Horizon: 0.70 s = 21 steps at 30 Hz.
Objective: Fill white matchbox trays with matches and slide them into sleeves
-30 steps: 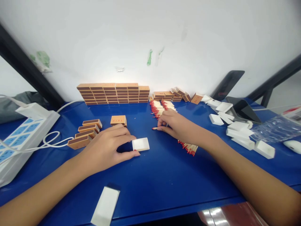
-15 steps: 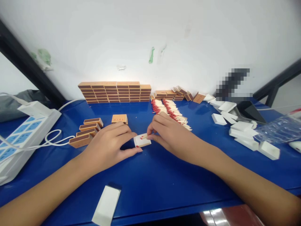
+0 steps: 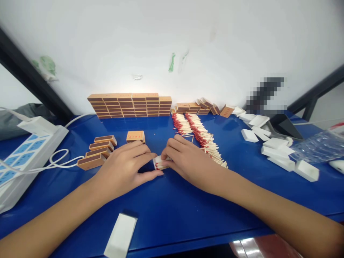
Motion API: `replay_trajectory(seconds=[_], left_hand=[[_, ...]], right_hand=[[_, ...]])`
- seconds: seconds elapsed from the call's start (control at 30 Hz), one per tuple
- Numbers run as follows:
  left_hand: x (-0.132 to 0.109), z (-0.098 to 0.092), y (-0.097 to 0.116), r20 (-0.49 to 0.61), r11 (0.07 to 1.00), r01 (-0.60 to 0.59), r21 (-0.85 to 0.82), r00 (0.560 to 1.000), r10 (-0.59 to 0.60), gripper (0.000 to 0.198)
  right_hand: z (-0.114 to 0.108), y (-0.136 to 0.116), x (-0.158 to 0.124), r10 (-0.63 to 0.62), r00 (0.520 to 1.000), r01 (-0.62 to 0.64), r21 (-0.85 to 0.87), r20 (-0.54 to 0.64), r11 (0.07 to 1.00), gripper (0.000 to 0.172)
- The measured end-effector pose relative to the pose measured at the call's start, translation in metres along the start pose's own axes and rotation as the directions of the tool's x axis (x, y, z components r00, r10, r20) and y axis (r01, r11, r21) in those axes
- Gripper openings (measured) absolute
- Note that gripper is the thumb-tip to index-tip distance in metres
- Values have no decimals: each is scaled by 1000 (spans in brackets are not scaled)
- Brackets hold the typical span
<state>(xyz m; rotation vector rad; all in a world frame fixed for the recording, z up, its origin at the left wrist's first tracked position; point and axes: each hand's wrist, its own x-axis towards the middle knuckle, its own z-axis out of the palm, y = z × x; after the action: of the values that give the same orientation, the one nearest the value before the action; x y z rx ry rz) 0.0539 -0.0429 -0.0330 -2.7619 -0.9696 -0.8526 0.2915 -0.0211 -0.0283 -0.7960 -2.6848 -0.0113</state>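
Observation:
A small white matchbox tray (image 3: 154, 163) lies on the blue table with red-tipped matches (image 3: 159, 165) in it. My left hand (image 3: 125, 165) grips the tray's left end between thumb and fingers. Over its right part, my right hand (image 3: 188, 157) pinches matches down at the tray, and its fingers hide most of them. Just behind the right hand lie two rows of loose matches, a smaller left row (image 3: 181, 123) and a longer right row (image 3: 203, 134), red heads to the left. One orange matchbox (image 3: 135, 136) sits behind my left hand.
Stacked matchboxes (image 3: 129, 105) line the wall, with a loose heap (image 3: 206, 105) beside them. Several matchboxes (image 3: 94, 162) stand left, near a power strip (image 3: 34, 157). White trays (image 3: 278, 152) and a plastic bottle (image 3: 319, 147) are at right; another white tray (image 3: 120, 234) lies in front.
My right hand has moved slightly left and down over the tray, covering more of it. More matches show in the tray. The right match row has spread toward me. My left hand stays put.

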Motion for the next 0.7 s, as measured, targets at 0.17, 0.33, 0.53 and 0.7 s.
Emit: replay_trajectory(seconds=[0.17, 0.33, 0.53, 0.7], left_hand=[[-3, 0, -4, 4, 999, 43, -16, 999, -43, 30], [-3, -2, -5, 21, 996, 68, -58, 998, -67, 29], [-3, -5, -4, 25, 994, 72, -80, 997, -70, 29], [-4, -4, -5, 34, 993, 75, -86, 997, -73, 28]], right_hand=[[-20, 38, -9, 119, 989, -97, 216, -93, 972, 10], [-28, 96, -22, 194, 970, -194, 14, -149, 981, 12], [-12, 109, -24, 204, 977, -205, -9, -63, 979, 13], [-7, 107, -22, 188, 980, -188, 7, -65, 982, 13]])
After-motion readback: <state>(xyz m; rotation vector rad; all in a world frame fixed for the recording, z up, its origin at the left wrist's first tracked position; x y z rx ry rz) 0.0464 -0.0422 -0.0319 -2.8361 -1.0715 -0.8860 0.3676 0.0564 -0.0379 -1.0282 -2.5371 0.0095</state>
